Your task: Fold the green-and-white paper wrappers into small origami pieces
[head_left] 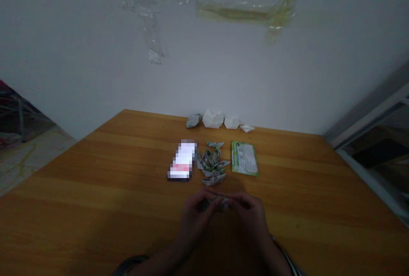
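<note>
Both hands meet over the front middle of the table. My left hand (pixel 198 214) and my right hand (pixel 251 212) are closed, their fingertips pinching a small piece of folded printed paper (pixel 223 204) between them. Fingers cover most of it, so its full shape is hidden. Just beyond lies a loose cluster of folded printed-paper pieces (pixel 211 166), pointed like little boats, with one boat-like piece (pixel 214 179) nearest my hands and another (pixel 215 144) at the far end.
A phone (pixel 182 161) with a lit, blurred screen lies left of the cluster; a green-and-white printed packet (pixel 244 158) lies right. Along the wall stand a printed folded paper (pixel 193 121) and white folded papers (pixel 213 119). A shelf-like frame (pixel 377 139) borders the table's right side.
</note>
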A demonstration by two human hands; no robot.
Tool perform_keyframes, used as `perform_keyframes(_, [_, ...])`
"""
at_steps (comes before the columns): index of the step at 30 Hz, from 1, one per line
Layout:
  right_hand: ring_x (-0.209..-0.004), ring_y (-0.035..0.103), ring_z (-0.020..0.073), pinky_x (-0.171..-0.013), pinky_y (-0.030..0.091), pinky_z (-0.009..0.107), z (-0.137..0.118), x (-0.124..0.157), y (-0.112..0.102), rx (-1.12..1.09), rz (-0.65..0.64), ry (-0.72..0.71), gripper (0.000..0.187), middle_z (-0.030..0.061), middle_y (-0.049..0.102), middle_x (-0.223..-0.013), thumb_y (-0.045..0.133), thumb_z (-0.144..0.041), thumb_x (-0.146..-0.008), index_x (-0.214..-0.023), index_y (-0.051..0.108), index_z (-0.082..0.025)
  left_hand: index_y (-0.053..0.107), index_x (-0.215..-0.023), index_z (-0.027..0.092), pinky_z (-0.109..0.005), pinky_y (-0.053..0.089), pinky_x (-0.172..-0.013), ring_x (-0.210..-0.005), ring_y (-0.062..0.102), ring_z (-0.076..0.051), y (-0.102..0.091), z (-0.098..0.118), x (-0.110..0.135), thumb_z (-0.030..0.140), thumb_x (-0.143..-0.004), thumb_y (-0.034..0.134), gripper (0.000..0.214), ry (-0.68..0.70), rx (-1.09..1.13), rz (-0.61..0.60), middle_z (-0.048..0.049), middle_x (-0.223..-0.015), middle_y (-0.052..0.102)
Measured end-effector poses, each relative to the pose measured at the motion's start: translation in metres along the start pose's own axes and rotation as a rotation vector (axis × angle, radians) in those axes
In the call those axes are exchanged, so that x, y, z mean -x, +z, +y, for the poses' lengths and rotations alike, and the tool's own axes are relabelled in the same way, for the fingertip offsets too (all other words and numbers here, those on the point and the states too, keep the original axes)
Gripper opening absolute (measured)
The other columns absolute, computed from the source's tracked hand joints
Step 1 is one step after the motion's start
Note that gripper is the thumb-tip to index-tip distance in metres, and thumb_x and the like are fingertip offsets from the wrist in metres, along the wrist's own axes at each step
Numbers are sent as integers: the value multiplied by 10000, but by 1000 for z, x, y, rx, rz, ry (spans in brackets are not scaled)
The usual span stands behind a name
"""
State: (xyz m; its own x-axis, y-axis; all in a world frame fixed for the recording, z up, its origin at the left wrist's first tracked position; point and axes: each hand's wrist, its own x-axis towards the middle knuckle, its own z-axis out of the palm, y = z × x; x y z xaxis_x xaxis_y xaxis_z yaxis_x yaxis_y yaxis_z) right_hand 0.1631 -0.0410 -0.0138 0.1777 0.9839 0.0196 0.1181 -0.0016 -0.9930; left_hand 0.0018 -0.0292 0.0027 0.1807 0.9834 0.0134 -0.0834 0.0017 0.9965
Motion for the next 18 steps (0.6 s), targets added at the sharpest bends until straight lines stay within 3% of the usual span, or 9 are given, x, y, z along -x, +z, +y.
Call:
perform_keyframes(7, [-563,630,162,-554,498,236,6,-1,2,9,-36,27,109,21,696,-587,677,-226,-702,-612,706,-171,695,-682,167,-282,558,-607,-680,676,-184,2,2,2,268,-778,677,141,78,-154,9,-65,-796,718])
perform_keyframes(18, [-533,577,147,-521,450,218,-1,1,3,35,-36,-22,172,1,623,-535,641,-222,-718,-555,621,-170,680,-677,158,-302,560,-646,-724,676,-200,5,0,6,260,-775,678,142,12,-34,12,-68,-802,711])
